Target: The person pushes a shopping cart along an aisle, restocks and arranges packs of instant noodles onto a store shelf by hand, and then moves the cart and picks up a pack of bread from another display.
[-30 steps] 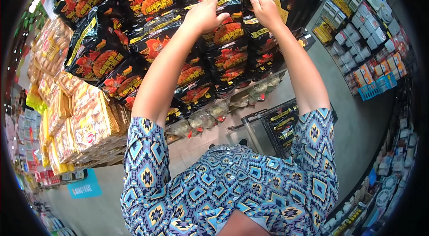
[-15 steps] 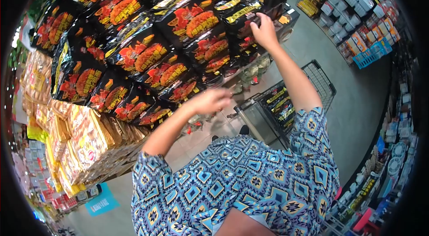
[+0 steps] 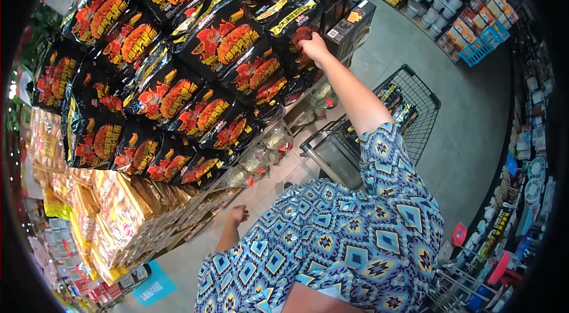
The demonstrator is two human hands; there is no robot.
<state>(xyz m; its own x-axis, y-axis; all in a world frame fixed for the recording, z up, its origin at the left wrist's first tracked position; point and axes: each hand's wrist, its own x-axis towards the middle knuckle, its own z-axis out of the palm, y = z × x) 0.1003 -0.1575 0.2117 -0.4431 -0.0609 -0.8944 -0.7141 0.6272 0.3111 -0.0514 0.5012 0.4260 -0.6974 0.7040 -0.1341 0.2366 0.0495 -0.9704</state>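
Black packets with red and orange print (image 3: 228, 40) are stacked on the display in front of me. My right hand (image 3: 315, 50) reaches to the right end of the stack and touches a black packet (image 3: 291, 17); its fingers are bent against the packet's front, and whether they grip it is hard to tell. Down near my body, beside the display's lower edge, hangs my left hand (image 3: 238, 214). Its fingers look loosely curled and small in view, touching no packet.
A shopping cart (image 3: 422, 113) with black packets inside stands at the right. Gold packets (image 3: 121, 218) are piled at the left. Clear bags (image 3: 261, 156) line the display's lower edge. A dark box (image 3: 349, 24) stands beside the stack. Shelves with a blue basket (image 3: 483, 45) are farther right.
My left hand has come off the packets and dropped to my side. My right hand has moved left and down in view, staying at the stack's right end. The view has turned, showing more of the cart.
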